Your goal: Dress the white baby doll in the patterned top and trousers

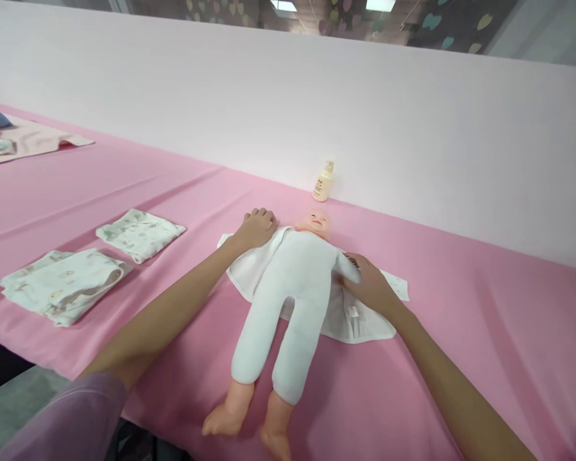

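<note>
A baby doll (pixel 295 269) with a white cloth body lies on its back, head away from me and bare feet toward me. Spread open beneath it is a white baby shirt (pixel 360 323), its panels showing on both sides. My left hand (pixel 259 226) is closed on the shirt beside the doll's shoulder, fingers bent; the doll's arm on that side is hidden. On the other side, my right hand (pixel 370 285) is wrapped about the doll's white arm (pixel 348 267), with its fingers partly hidden behind it.
The table has a pink cloth (pixel 173 173). To the left lie a folded printed cloth (pixel 141 234) and a second folded printed garment (pixel 67 282). A pump bottle (pixel 323 184) stands against the white wall (pixel 269 96). A pale pink mat (pixel 38 141) is at far left.
</note>
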Demonstrator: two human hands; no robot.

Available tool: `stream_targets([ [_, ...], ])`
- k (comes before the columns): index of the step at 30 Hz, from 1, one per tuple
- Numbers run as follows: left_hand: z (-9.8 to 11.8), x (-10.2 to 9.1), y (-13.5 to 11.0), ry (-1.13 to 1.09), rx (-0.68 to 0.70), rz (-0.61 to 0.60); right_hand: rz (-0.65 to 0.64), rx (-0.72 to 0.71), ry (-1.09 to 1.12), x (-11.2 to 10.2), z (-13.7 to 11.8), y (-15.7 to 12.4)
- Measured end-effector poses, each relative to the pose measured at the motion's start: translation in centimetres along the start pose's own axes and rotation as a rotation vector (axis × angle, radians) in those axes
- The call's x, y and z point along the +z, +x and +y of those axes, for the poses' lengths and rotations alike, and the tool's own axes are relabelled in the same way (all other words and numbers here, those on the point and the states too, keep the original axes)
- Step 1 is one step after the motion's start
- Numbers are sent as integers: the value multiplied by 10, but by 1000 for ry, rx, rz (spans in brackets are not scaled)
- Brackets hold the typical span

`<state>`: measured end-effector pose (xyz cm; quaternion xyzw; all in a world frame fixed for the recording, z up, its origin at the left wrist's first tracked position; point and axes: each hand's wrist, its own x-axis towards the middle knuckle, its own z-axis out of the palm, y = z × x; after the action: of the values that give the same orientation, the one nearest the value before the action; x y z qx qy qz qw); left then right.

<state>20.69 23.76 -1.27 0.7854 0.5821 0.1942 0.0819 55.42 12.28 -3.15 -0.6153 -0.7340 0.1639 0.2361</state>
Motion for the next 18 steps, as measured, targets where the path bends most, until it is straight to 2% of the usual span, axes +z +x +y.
stream_targets([
  [3, 16, -7, -7, 32, 64, 188, -38, 45, 200, -17, 18, -15],
  [5, 45, -13, -12, -7, 179, 256, -30, 149, 391, -26, 33, -18],
  [6, 65, -13, -15, -28, 267, 244, -19, 211, 481, -28, 41, -17],
  [8, 109, -4, -17, -38, 501, 113, -4, 320, 589, -29, 55, -11],
  [10, 151, 17, -17, 16, 724, -82, -2, 365, 573, -26, 64, -4],
  [12, 181, 43, -14, 129, 823, -233, 25, 346, 492, -21, 69, 0],
  [15, 194, 65, -8, 239, 830, -318, 71, 264, 434, -17, 71, 0],
  [18, 183, 54, -8, 147, 805, -257, 36, 258, 445, -20, 70, -2],
])
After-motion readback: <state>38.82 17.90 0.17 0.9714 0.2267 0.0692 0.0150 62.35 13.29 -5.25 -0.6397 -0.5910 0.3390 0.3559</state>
